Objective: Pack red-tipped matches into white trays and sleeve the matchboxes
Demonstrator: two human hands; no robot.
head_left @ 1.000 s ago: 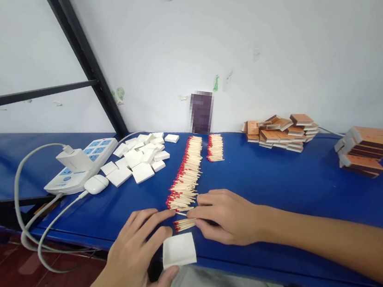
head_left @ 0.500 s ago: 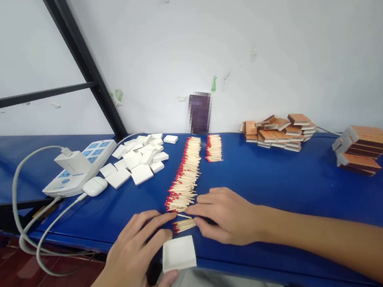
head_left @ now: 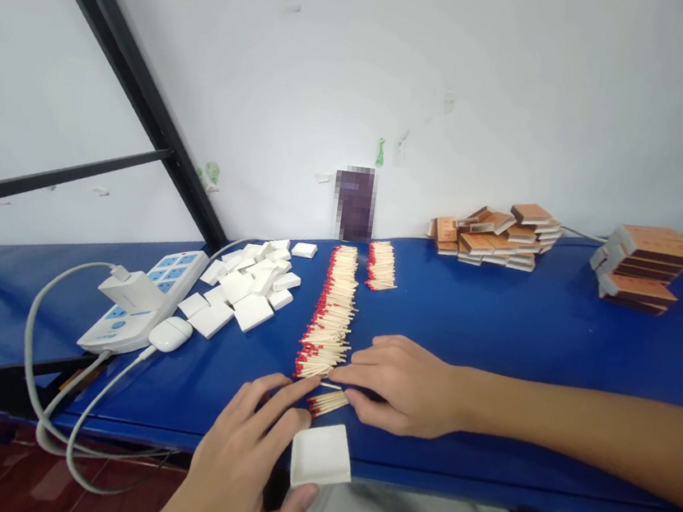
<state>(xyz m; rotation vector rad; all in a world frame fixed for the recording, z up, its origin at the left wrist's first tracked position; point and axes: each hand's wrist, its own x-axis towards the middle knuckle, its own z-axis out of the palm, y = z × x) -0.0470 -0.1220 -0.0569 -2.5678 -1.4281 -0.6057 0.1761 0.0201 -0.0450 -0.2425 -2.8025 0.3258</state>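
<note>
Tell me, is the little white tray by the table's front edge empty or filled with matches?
Empty: the white tray in the left hand shows only bare white inside; the matches lie beyond it on the table.

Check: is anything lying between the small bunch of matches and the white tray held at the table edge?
Nothing visible. Only bare blue table separates the bunch from the tray; the left hand holds the tray's left side.

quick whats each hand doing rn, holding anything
Left hand: closed on the small white cardboard tray at the blue table edge.
Right hand: fingertips against the small bundle of red-tipped wooden matchsticks; a grip cannot be told.
</note>
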